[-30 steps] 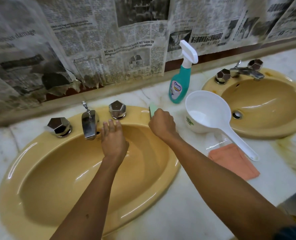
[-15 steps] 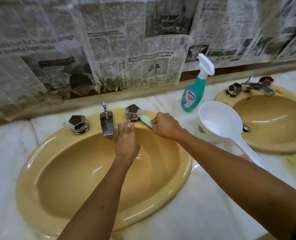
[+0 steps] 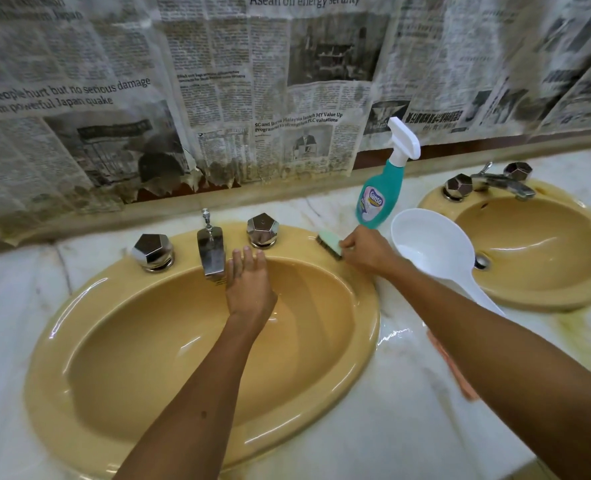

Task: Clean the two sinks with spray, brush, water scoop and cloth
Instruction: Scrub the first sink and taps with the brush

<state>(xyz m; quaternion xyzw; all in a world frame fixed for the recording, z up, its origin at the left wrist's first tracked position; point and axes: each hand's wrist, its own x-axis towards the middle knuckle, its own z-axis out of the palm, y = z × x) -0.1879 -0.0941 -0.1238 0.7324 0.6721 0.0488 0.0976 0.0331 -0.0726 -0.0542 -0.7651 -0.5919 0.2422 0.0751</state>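
Observation:
A yellow oval sink (image 3: pixel 89 306) fills the near left; a second yellow sink (image 3: pixel 560 292) lies at the right. My right hand (image 3: pixel 368 252) grips a pale green brush (image 3: pixel 329 243) whose bristles press on the near sink's back right rim. My left hand (image 3: pixel 249 289) rests with straight fingers on the sink's back rim beside the chrome spout (image 3: pixel 211 249). A teal spray bottle (image 3: pixel 378 192) with a white trigger stands between the sinks. A white water scoop (image 3: pixel 432 247) sits beside it. An orange cloth (image 3: pixel 451 368) shows partly under my right forearm.
Chrome faceted tap handles (image 3: pixel 153 252) flank the near spout, and another pair (image 3: pixel 458 187) stands at the far sink. Newspaper sheets (image 3: pixel 217 98) cover the wall behind. The white marble counter (image 3: pixel 401 427) is wet between the sinks.
My right hand has slid the brush rightward along the sink's back rim, away from the right tap handle. My left hand stays by the spout. The camera view has shifted.

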